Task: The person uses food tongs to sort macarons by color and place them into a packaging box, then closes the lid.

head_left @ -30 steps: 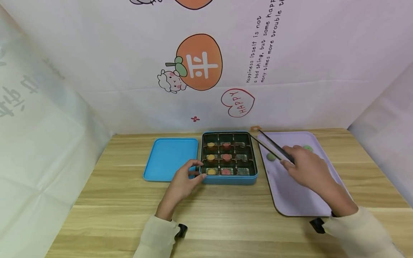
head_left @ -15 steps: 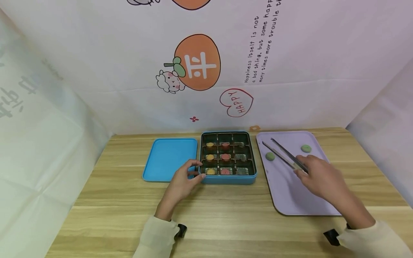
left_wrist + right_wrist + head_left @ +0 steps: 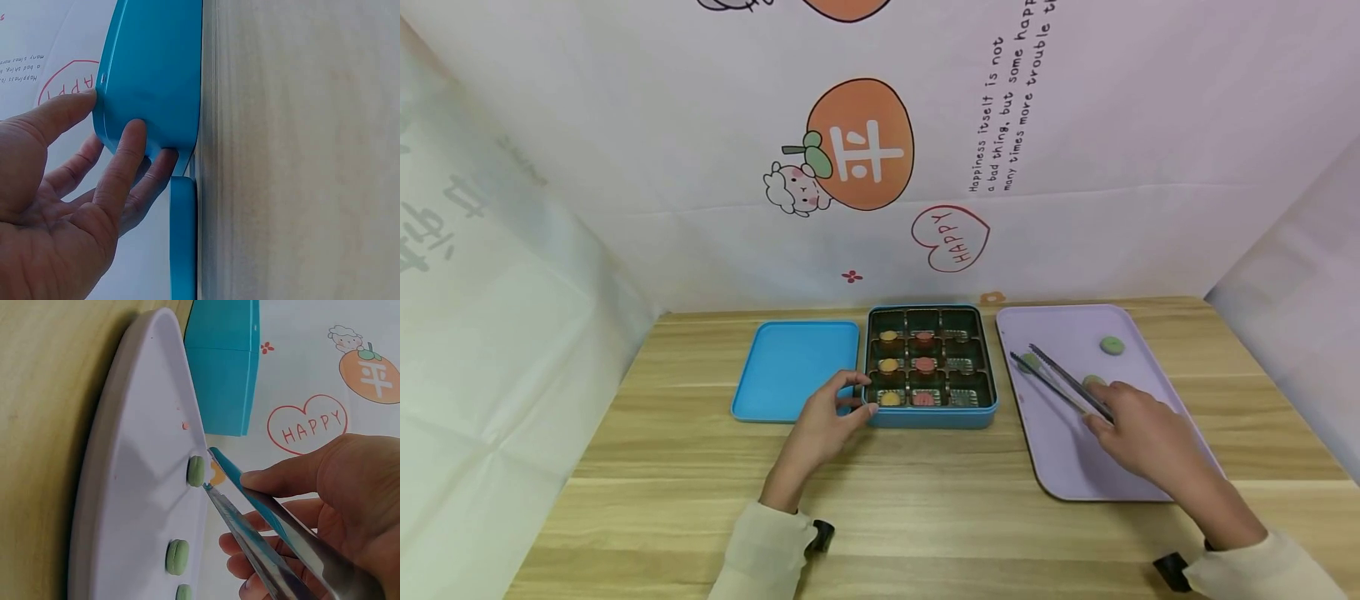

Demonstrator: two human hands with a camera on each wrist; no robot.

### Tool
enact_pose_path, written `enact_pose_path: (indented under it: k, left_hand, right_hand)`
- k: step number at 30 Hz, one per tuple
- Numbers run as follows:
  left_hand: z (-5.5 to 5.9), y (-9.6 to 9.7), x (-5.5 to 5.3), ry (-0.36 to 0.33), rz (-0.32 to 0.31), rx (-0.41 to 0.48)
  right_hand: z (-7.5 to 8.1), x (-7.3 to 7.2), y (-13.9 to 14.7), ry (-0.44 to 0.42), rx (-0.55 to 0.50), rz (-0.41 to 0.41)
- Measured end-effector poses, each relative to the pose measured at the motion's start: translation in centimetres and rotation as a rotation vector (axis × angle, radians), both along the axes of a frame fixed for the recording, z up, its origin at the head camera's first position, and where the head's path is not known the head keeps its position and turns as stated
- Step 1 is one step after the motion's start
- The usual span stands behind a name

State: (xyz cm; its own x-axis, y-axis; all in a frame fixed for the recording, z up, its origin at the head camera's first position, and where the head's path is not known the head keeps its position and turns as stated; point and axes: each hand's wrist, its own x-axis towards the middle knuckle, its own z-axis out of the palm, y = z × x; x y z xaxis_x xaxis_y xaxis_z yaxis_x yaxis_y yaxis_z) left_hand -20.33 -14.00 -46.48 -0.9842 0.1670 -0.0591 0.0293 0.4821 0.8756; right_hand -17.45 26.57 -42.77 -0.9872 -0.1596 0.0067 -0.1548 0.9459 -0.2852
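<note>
My right hand (image 3: 1138, 429) grips metal tongs (image 3: 275, 515). Their parted tips are at the leftmost green macaron (image 3: 196, 471) on the lilac tray (image 3: 1075, 467); whether they touch it I cannot tell. Two more green macarons lie there, one partly behind the right hand and one farther back (image 3: 1112, 345). My left hand (image 3: 823, 429) rests its fingertips and thumb against the near left corner of a blue tin (image 3: 932, 419). Inside the tin, a divided dark insert has yellow macarons (image 3: 889, 365) in its left column, red ones (image 3: 924, 365) in the middle column, and bare cells on the right.
A flat blue lid (image 3: 797, 371) lies left of the tin on the wooden table (image 3: 880, 517). Behind the table's far edge hangs a printed white cloth (image 3: 700, 208). The tray stands close to the tin's right side.
My right hand has drawn the tongs right and toward me, off the tin's far right corner, then lowered their tips to the left green macaron. My left hand stays at the tin.
</note>
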Motion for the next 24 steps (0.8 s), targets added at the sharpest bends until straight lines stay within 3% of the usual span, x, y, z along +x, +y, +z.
enact_pose_path:
  k: [24]
  left_hand:
    - [-0.2, 0.0, -0.1, 0.023, -0.004, -0.009]
  right_hand:
    - [-1.1, 0.2, 0.0, 0.014, 0.007, -0.018]
